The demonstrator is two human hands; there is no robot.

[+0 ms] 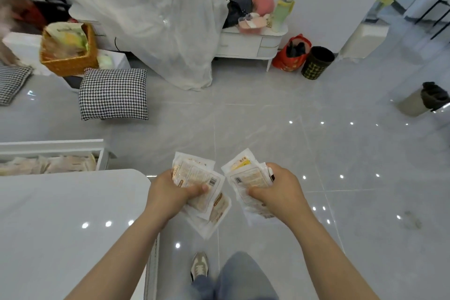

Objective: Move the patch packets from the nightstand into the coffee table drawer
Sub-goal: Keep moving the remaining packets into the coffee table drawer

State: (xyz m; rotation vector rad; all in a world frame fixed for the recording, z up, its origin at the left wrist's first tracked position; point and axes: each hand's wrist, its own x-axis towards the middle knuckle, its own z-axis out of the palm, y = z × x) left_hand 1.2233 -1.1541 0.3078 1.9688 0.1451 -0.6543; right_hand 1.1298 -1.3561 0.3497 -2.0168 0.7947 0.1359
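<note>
The left hand [168, 193] grips flat, crinkly plastic patch packets [194, 173], thumb pressed on top. The right hand [282, 192] grips another bunch [246, 175]. Both hang beside the shiny white coffee table [60, 214].

Left hand [168, 193] and right hand [282, 192] are bare, and so are both forearms [126, 246] along all the length that shows. Lower down there is a leg in faded blue denim jeans [243, 277] and one low sneaker [199, 266], beige-grey with paler panels, light laces and a dark sole edge.
</note>
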